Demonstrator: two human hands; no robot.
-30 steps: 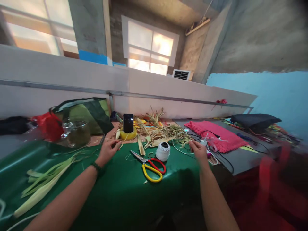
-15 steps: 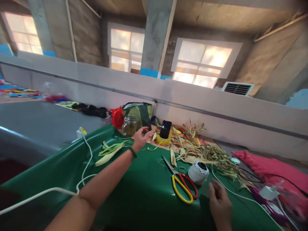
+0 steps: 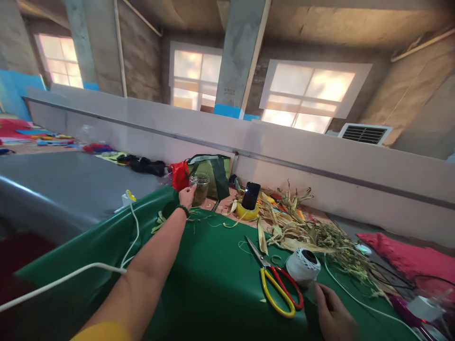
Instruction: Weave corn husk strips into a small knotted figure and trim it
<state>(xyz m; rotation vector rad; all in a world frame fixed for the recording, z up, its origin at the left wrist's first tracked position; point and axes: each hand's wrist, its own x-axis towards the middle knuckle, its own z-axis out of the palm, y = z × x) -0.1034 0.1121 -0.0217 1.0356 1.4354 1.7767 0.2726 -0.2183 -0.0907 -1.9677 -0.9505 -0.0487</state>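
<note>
My left hand (image 3: pixel 186 195) is stretched out to the far side, its fingers closed round the handle side of a clear glass mug (image 3: pixel 201 189) that stands upright. Part of the mug's handle is hidden by the fingers. At the lower right, my right hand (image 3: pixel 336 312) rests half curled with thumb and fingers apart, and no object shows in it. Just beyond it sits a white spool of thread (image 3: pixel 302 267). Scissors (image 3: pixel 273 279) with one yellow and one red handle lie beside the spool, blades pointing away.
Dried husks (image 3: pixel 295 232) spread over the back right. A phone (image 3: pixel 250 195) leans upright in a yellow tape roll (image 3: pixel 248 211). Green leaves (image 3: pixel 159 221) lie partly behind my left arm. A green bag (image 3: pixel 213 173) stands behind the mug. White cables (image 3: pixel 135 227) cross the green cover (image 3: pixel 220 279).
My left hand has moved left and closed on the mug's handle side. My right hand has shifted slightly down and right in view. The camera view has turned a little left.
</note>
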